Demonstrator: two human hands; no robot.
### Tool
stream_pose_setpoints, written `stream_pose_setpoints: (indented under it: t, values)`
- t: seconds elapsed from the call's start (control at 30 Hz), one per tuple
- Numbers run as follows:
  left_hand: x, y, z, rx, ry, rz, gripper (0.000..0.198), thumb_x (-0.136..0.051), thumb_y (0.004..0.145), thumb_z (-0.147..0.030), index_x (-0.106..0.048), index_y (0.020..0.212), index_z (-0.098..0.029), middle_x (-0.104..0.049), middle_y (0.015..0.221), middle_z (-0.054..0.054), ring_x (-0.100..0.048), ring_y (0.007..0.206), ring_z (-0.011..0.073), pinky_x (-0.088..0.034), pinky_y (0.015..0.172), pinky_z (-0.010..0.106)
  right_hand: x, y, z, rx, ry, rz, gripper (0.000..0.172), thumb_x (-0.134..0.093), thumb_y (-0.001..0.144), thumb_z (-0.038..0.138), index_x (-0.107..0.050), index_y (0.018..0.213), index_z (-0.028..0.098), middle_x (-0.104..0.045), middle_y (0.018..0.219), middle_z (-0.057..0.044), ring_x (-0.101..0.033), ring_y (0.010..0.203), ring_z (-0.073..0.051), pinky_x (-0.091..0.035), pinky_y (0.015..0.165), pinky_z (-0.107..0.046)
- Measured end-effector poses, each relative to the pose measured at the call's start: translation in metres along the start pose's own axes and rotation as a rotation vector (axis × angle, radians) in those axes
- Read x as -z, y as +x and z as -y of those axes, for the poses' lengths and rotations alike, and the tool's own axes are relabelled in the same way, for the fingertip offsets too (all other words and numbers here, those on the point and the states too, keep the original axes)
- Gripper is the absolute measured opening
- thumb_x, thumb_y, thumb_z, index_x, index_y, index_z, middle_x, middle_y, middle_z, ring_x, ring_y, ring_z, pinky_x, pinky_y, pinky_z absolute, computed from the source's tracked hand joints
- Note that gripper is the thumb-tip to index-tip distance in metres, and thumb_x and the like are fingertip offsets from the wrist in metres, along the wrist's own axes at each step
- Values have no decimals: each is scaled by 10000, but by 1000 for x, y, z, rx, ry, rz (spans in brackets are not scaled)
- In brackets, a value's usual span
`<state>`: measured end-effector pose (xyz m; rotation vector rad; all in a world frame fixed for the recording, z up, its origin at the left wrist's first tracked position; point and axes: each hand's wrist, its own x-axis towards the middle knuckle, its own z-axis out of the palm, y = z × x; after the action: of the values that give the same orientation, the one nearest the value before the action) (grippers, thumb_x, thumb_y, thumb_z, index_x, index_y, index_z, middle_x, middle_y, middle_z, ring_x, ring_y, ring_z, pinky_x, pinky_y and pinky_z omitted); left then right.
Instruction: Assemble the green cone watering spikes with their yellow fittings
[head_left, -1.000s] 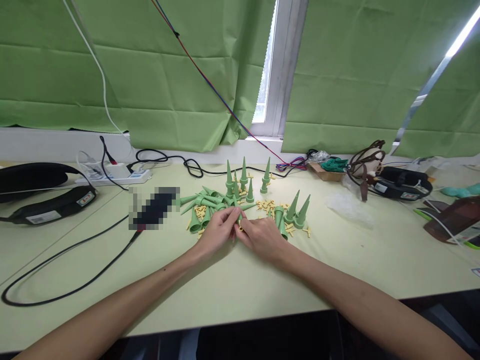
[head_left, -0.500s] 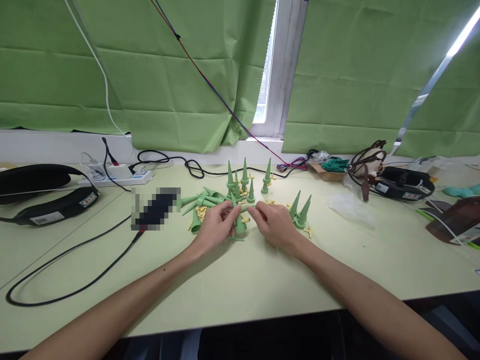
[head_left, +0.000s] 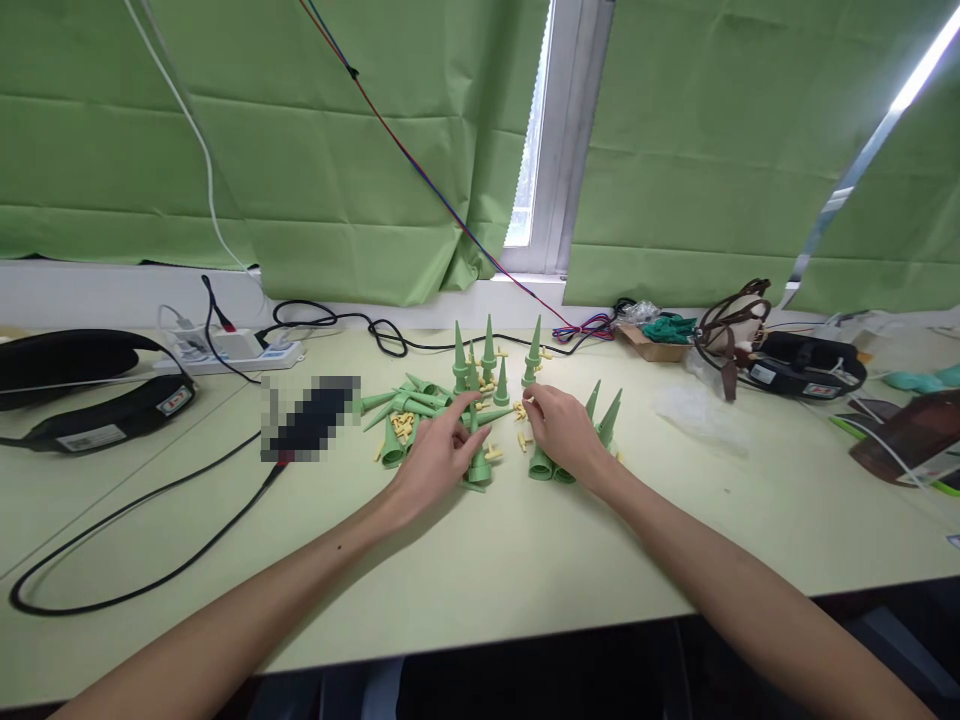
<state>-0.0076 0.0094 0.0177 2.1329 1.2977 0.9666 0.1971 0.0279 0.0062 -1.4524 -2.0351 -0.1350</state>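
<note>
My left hand (head_left: 435, 455) has its thumb and fingers spread beside an upright green plastic spike (head_left: 478, 462), which stands on its wide end with a small yellow T-shaped piece (head_left: 492, 453) at its side. My right hand (head_left: 562, 432) is closed, fingertips pinched together close to loose yellow pieces (head_left: 520, 410); whatever they hold is hidden. Below that hand lie green cone-shaped parts (head_left: 541, 466) with their open ends facing me. To the left, a pile of green spikes (head_left: 420, 400) surrounds a heap of small yellow pieces (head_left: 403, 425).
Several green spikes (head_left: 489, 345) stand upright behind my hands, and more (head_left: 609, 420) stand to the right. A blurred dark device (head_left: 311, 420) with a black cable lies left. A plastic bag (head_left: 701, 415), small cardboard box (head_left: 652, 345) and headset-like device (head_left: 806, 368) are right.
My left fingers have opened from the green spike, which now stands by itself. My right hand has moved slightly right and away from me, and green cone-shaped parts show below it.
</note>
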Motion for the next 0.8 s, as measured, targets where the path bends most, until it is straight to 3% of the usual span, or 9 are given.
stream_pose_setpoints:
  t: [0.2,0.47,0.6,0.8]
  values:
    - [-2,5,7,-103,173,24,290,-498,931,-393,-707,968,-195,-664,630,17,-517,504,160,-353,565,266,-1,1,-1,25,-48,86,211,-434,954,108,-635,960,172,-660,867,-85,-593,806,-193,-350,668,-264]
    - [-5,7,11,-149,196,26,262,-550,886,-373,-727,796,-203,-655,620,48,-555,559,191,-345,571,261,-5,6,-8,52,-39,133,256,-440,943,65,-664,1030,155,-675,923,-96,-585,867,-200,-365,754,-281]
    - [-6,6,12,-170,288,-12,243,-547,893,-342,-718,788,-205,-664,653,60,-574,592,201,-325,563,259,-6,8,-10,78,-18,172,297,-443,925,34,-673,1068,154,-691,950,-94,-577,920,-208,-358,804,-295]
    - [-4,5,11,-227,494,-56,291,-449,962,-322,-701,924,-181,-697,776,72,-617,684,208,-337,592,277,-11,10,-13,101,-16,207,345,-449,898,6,-690,1086,166,-707,998,-89,-567,926,-215,-344,802,-303]
